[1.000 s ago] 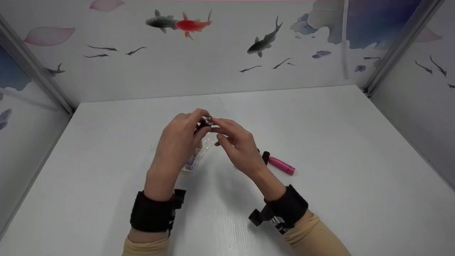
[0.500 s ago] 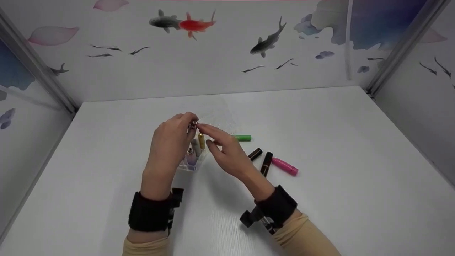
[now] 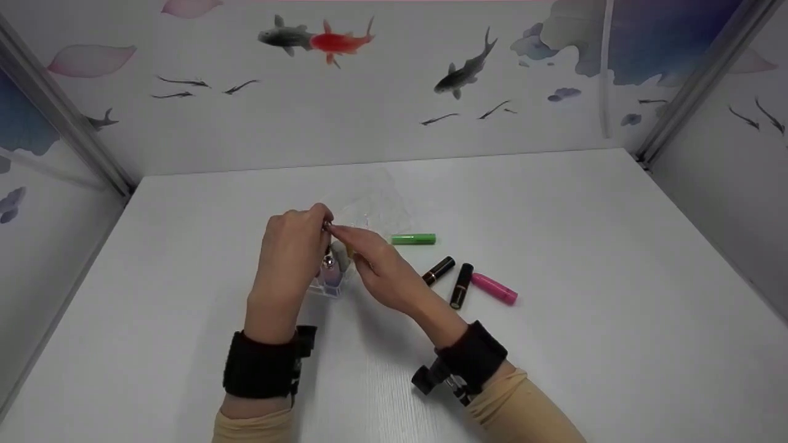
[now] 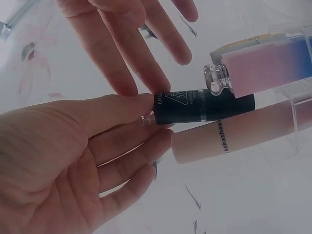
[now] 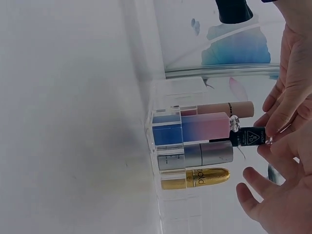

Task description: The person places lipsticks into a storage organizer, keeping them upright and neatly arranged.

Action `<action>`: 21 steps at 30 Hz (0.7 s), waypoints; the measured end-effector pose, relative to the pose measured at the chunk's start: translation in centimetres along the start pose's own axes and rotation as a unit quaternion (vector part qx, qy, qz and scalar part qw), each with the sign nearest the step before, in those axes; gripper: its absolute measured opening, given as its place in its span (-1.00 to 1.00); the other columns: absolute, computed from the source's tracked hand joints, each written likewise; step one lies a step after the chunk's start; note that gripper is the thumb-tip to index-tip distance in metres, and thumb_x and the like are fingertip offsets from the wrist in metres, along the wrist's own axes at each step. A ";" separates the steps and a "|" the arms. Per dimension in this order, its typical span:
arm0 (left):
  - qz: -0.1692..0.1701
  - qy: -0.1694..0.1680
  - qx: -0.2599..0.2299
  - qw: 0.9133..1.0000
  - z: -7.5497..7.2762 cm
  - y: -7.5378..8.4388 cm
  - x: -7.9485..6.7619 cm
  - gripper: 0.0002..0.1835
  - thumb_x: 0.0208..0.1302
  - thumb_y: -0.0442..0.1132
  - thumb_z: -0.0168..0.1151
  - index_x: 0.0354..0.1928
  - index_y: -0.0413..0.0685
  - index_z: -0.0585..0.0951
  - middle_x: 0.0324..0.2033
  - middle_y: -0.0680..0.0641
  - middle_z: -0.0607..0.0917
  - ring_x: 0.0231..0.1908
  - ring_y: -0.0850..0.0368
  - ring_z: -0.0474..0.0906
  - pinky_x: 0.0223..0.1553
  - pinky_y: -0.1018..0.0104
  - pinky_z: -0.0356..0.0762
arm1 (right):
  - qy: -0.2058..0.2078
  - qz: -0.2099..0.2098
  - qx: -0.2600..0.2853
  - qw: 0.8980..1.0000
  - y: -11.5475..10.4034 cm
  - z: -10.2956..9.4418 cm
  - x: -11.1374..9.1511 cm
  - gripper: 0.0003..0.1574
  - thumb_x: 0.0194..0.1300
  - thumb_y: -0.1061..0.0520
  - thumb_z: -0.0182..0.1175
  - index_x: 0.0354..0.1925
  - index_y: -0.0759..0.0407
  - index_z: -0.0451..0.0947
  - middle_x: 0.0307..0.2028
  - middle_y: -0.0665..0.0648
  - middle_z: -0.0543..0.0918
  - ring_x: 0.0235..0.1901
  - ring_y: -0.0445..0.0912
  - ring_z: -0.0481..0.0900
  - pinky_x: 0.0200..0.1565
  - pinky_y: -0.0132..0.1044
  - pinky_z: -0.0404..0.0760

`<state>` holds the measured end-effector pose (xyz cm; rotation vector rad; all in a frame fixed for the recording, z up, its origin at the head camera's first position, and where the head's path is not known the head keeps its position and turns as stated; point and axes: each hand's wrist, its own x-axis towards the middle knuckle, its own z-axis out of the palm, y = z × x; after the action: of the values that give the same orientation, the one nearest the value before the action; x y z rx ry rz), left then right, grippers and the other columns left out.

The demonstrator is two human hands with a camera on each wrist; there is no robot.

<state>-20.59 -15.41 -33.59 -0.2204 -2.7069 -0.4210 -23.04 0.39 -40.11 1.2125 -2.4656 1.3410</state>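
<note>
My left hand (image 3: 292, 246) pinches the top end of a black lipstick tube (image 4: 204, 106) between thumb and fingers. The tube stands upright among the lipsticks of a clear organizer (image 5: 180, 87), its lower part hidden behind them. My right hand (image 3: 385, 271) reaches in from the other side, fingers fairly straight, with fingertips right at the tube's top. Around it in the organizer stand a pink-and-blue tube (image 5: 207, 126) with a clear knob, a beige tube (image 5: 236, 108), a silver tube (image 5: 217, 153) and a gold bullet-shaped lipstick (image 5: 209, 177).
Right of the organizer on the white table (image 3: 585, 258) lie a green tube (image 3: 414, 239), two black tubes, one nearer the hand (image 3: 439, 271) and one beside it, and a pink tube (image 3: 494, 288). A crumpled clear plastic sheet (image 3: 375, 206) lies behind. Printed panels (image 3: 394, 135) enclose the table.
Both hands have moved left and down with the black lipstick tube, toward the organizer. The green tube and the black tubes, partly covered by my right hand before, now show fully.
</note>
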 end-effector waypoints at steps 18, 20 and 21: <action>-0.038 -0.070 0.014 0.997 0.3 -0.3 0.2 -0.84 0.29 -0.41 0.27 -0.12 -0.31 0.67 -0.37 -0.24 0.80 -0.38 -0.13 0.75 -0.25 0.10 0.69 | -0.018 -0.010 -0.066 0.998 0.4 0.8 -0.3 -0.28 0.35 0.49 -0.14 0.44 0.24 0.30 0.42 0.18 0.42 0.48 0.09 0.27 0.52 -0.02 0.17; -0.045 -0.078 0.008 0.996 0.4 -0.4 0.2 -0.84 0.29 -0.42 0.27 -0.11 -0.31 0.67 -0.35 -0.25 0.80 -0.37 -0.13 0.75 -0.26 0.11 0.70 | -0.025 -0.003 -0.069 0.997 0.4 0.9 -0.3 -0.29 0.36 0.48 -0.14 0.44 0.23 0.29 0.43 0.17 0.41 0.49 0.08 0.25 0.52 0.00 0.16; -0.048 -0.083 0.007 0.995 0.5 -0.4 0.2 -0.83 0.29 -0.42 0.27 -0.11 -0.31 0.67 -0.34 -0.25 0.80 -0.36 -0.14 0.75 -0.25 0.11 0.70 | -0.029 0.002 -0.069 0.997 0.4 0.9 -0.3 -0.29 0.37 0.47 -0.14 0.45 0.22 0.29 0.43 0.16 0.40 0.50 0.09 0.24 0.52 0.02 0.16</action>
<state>-21.01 -15.63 -34.03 -0.1274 -2.8910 -0.4281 -22.85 0.02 -41.01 1.2314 -2.5530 1.1315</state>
